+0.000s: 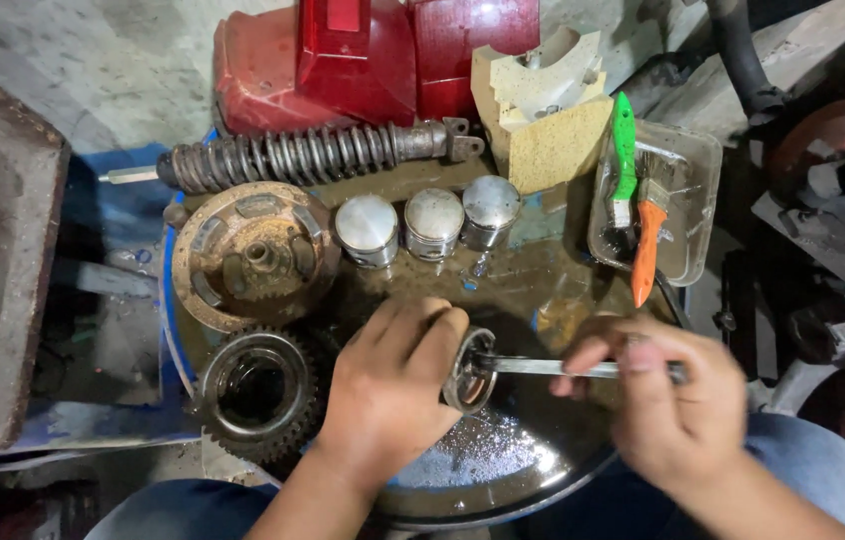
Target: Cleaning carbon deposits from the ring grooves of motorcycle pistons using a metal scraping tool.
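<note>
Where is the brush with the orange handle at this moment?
The orange-handled brush lies in the clear plastic tray at upper right, beside the green-handled brush, above the right hand.

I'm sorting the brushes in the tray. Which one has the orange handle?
The right-hand brush, nearer the right hand; the other brush has a green handle.

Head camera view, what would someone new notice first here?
Probably the two hands at the centre: the left hand grips a small round metal part while the right hand holds a slim metal tool against it, over a dark oily basin. Behind them stand three shiny pistons in a row, with a coiled shock absorber and red body panels further back.
</note>
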